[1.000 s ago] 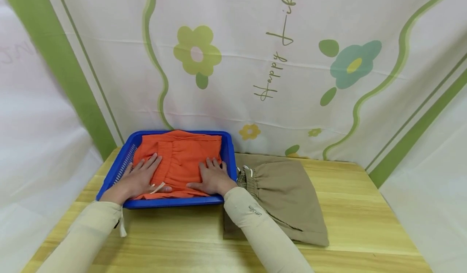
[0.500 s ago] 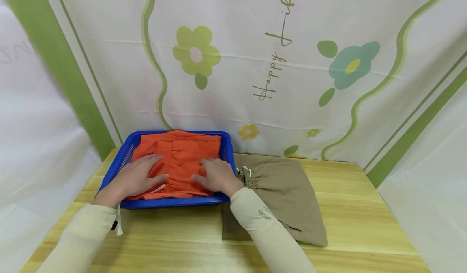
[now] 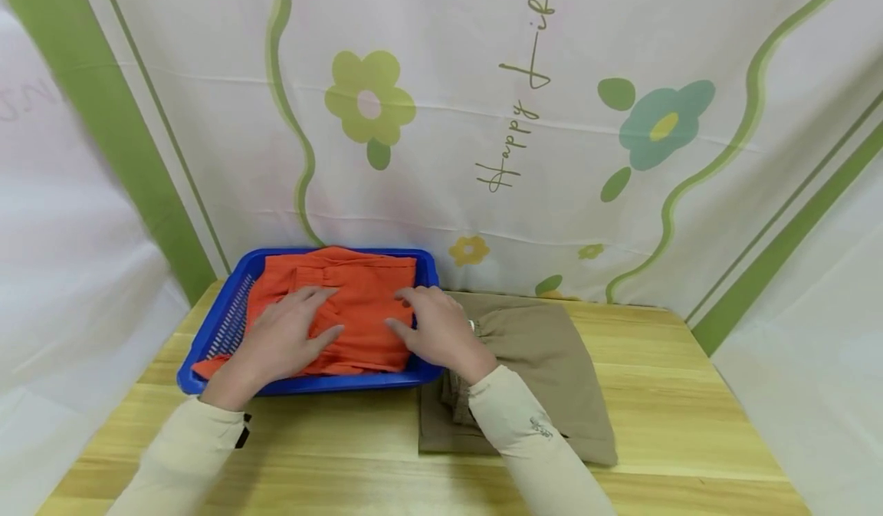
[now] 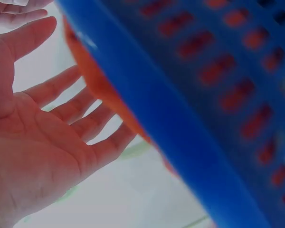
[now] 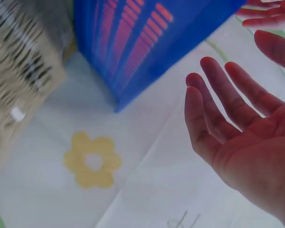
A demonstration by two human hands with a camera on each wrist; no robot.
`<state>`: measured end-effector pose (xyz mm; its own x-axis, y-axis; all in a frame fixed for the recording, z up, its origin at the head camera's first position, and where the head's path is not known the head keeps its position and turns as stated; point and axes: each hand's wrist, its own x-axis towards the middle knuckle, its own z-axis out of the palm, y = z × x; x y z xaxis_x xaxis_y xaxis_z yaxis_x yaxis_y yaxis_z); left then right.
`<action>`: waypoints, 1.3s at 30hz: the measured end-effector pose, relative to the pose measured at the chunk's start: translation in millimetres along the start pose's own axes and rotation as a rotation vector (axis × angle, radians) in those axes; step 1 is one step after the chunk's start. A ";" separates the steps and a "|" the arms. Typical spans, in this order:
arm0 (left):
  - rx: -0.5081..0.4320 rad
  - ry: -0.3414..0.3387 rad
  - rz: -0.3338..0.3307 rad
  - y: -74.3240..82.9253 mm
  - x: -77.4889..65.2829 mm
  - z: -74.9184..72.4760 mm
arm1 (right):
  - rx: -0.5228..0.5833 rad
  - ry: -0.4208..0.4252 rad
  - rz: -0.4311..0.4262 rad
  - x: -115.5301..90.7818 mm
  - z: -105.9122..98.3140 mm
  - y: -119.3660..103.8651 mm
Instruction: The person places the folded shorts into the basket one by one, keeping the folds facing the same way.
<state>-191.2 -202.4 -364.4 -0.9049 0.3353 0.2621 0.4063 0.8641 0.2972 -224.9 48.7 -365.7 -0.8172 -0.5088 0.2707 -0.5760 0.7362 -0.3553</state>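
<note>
Orange shorts with a gathered waistband (image 3: 366, 309) lie folded in a blue plastic basket (image 3: 331, 382) with slotted sides. My left hand (image 3: 283, 340) hovers over the left part of the orange cloth, fingers spread and relaxed; the left wrist view shows its bare palm beside the basket rim. Above the basket's right edge is my right hand (image 3: 441, 328), fingers loosely bent with nothing in them, as the right wrist view also shows. Folded brown trousers (image 3: 545, 355) with an elastic waist lie on the table right of the basket, partly under my right forearm.
The wooden table (image 3: 676, 393) stretches to the right of the brown garment and along the front. A white curtain (image 3: 441, 117) printed with flowers hangs close behind the table, and white cloth walls stand at both sides.
Both hands have lifted off the orange shorts and shifted to the right. A bit of orange cloth now shows at the basket's front left corner. The brown garment stays put.
</note>
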 end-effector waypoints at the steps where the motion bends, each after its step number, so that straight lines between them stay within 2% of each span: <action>1: -0.004 0.006 0.002 2.9 0.8 1.2 | 0.004 0.011 0.003 -3.0 -2.5 2.8; 13: -0.073 0.076 0.037 37.9 12.1 22.1 | 0.111 0.121 0.067 -35.1 -24.0 33.3; 21: -0.123 0.099 0.067 62.8 16.5 35.5 | 0.091 0.209 0.138 -57.0 -33.2 52.3; 28: -0.157 0.118 0.099 80.4 20.5 47.6 | 0.107 0.212 0.199 -77.0 -37.7 73.4; 35: -0.181 0.124 0.118 95.3 22.7 60.5 | 0.021 0.214 0.238 -94.7 -42.1 97.4; 39: -0.192 0.129 0.133 102.6 23.3 67.2 | 0.030 0.217 0.275 -105.4 -44.6 109.0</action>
<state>-179.1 -80.7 -389.5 -0.8233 0.3798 0.4218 0.5483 0.7242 0.4182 -200.7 202.4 -393.1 -0.9207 -0.1842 0.3440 -0.3379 0.8172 -0.4668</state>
